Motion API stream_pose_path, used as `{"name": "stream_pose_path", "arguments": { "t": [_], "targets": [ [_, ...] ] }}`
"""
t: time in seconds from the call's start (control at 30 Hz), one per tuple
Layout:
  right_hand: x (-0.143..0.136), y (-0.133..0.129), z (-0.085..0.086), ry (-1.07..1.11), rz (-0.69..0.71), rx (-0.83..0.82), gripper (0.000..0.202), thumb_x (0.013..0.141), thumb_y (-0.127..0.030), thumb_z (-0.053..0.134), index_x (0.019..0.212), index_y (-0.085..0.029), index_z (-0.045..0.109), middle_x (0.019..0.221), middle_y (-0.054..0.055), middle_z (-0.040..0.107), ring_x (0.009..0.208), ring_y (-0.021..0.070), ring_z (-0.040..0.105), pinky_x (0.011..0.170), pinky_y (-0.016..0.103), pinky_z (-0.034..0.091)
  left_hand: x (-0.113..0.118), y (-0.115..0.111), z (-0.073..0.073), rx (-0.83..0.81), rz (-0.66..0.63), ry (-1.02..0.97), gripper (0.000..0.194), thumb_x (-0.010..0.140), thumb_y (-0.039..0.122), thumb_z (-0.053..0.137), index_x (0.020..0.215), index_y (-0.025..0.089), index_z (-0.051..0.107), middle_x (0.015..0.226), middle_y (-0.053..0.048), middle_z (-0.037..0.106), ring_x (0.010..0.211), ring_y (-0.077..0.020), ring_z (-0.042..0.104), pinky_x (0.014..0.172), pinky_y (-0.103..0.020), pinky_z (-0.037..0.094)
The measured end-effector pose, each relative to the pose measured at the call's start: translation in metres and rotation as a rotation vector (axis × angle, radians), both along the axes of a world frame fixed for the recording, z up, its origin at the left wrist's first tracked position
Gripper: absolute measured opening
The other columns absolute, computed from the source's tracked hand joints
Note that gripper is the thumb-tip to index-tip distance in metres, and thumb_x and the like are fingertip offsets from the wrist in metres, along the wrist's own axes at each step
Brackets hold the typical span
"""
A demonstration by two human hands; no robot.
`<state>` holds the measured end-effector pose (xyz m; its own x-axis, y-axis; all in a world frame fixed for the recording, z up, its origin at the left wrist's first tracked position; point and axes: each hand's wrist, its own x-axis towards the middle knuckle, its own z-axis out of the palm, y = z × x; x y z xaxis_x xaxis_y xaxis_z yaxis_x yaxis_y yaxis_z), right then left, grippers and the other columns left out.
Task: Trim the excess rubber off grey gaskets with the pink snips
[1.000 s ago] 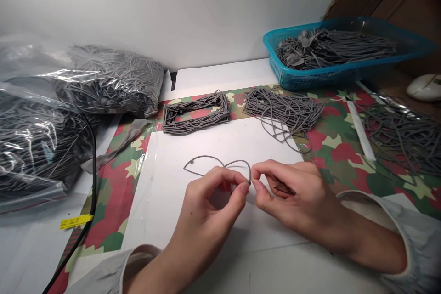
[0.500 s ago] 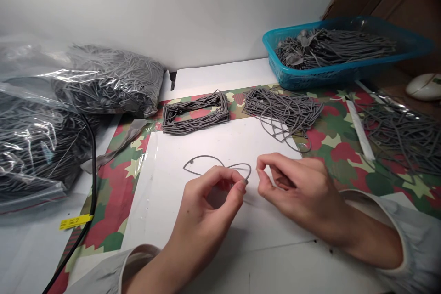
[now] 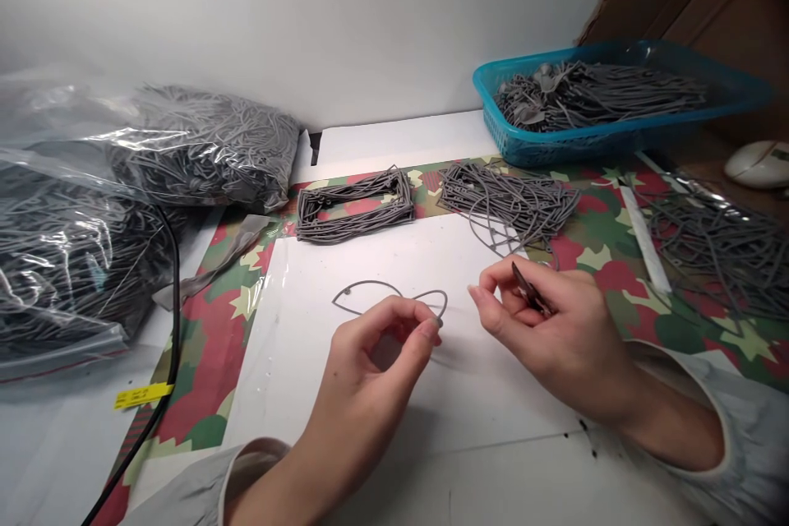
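My left hand (image 3: 382, 378) pinches a thin grey rubber-like loop (image 3: 368, 283) between thumb and forefinger. The loop is twisted, with one end lying over the white sheet (image 3: 296, 362) and a small nub on it. To the right, my right hand (image 3: 548, 329) is curled around a small dark pointed tool (image 3: 523, 286). Its tip sticks up between the fingers, and the rest is hidden in the palm, so its exact kind is unclear. The right thumb and forefinger are apart from the loop. Behind the hands lie a rectangular stack of grey loops (image 3: 354, 232) and a looser pile (image 3: 511, 197).
Clear plastic bags (image 3: 203, 140) full of grey strands stand at left, beside a black cable (image 3: 176, 304) with a yellow tag (image 3: 143, 396). A blue basket (image 3: 530, 146) of grey pieces is at back right. More loops (image 3: 721, 238) and a computer mouse (image 3: 755, 164) lie at right.
My right hand has drawn slightly right, away from the left, and turned so the dark tool's tip now shows upward. My left hand keeps its pinch on the loop.
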<state>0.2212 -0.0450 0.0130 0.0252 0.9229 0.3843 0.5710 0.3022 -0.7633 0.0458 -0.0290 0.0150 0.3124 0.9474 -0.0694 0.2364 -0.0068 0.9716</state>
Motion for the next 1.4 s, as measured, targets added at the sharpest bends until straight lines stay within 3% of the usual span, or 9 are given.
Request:
{"name": "stream_pose_path", "arguments": {
  "t": [0.17,0.3,0.47,0.57,0.9,1.4],
  "targets": [
    [0.0004,-0.0005,-0.0009,0.044,0.030,-0.044,0.014,0.083,-0.012,0.059,0.077,-0.020,0.050,0.055,-0.011,0.028,0.046,0.0044,0.027,0.042,0.013,0.028,-0.0005,0.0000,0.0005,-0.008,0.003,-0.018,0.012,0.085,0.024,0.061,0.074,0.023,0.064,0.067,0.007,0.064,0.065,-0.0060,0.058,0.059,-0.010,0.043],
    [0.0007,-0.0015,0.0004,0.060,0.109,-0.100,0.020,0.088,-0.017,0.055,0.070,-0.020,0.049,0.055,-0.009,0.029,0.047,0.0053,0.027,0.041,0.015,0.027,-0.0011,0.0005,0.0001,-0.013,0.001,-0.034,0.010,0.085,0.025,0.061,0.076,0.024,0.065,0.068,0.007,0.065,0.067,-0.0067,0.059,0.062,-0.011,0.044],
    [0.0007,-0.0035,0.0024,0.077,0.202,-0.136,0.008,0.088,-0.015,0.055,0.084,-0.021,0.057,0.054,-0.010,0.030,0.044,0.0056,0.029,0.040,0.018,0.026,-0.0016,0.0003,-0.0001,-0.035,-0.005,-0.050,0.009,0.086,0.026,0.061,0.078,0.024,0.065,0.071,0.006,0.065,0.070,-0.0077,0.059,0.064,-0.013,0.044],
    [0.0004,-0.0049,0.0029,0.071,0.257,-0.130,0.009,0.089,-0.017,0.055,0.082,-0.020,0.059,0.053,-0.010,0.034,0.043,0.0050,0.028,0.040,0.019,0.026,-0.0014,0.0002,0.0001,-0.049,-0.016,-0.061,0.009,0.086,0.027,0.062,0.078,0.024,0.065,0.072,0.005,0.064,0.071,-0.0087,0.059,0.065,-0.015,0.045],
    [0.0000,-0.0043,0.0002,0.053,0.276,-0.088,0.007,0.088,-0.016,0.057,0.085,-0.017,0.063,0.055,-0.008,0.051,0.043,0.0044,0.030,0.040,0.020,0.025,-0.0008,0.0001,-0.0016,-0.022,-0.047,-0.029,0.011,0.086,0.025,0.061,0.077,0.022,0.065,0.071,0.004,0.063,0.069,-0.0108,0.056,0.063,-0.020,0.043],
    [0.0033,-0.0038,-0.0071,-0.138,0.340,-0.017,0.012,0.084,-0.008,0.051,0.088,-0.016,0.059,0.056,-0.008,0.044,0.043,0.0065,0.031,0.044,0.021,0.028,-0.0005,0.0004,-0.0045,0.147,-0.079,0.110,0.012,0.087,0.021,0.057,0.078,0.018,0.064,0.071,0.001,0.065,0.066,-0.0115,0.058,0.061,-0.024,0.043]
  ]
}}
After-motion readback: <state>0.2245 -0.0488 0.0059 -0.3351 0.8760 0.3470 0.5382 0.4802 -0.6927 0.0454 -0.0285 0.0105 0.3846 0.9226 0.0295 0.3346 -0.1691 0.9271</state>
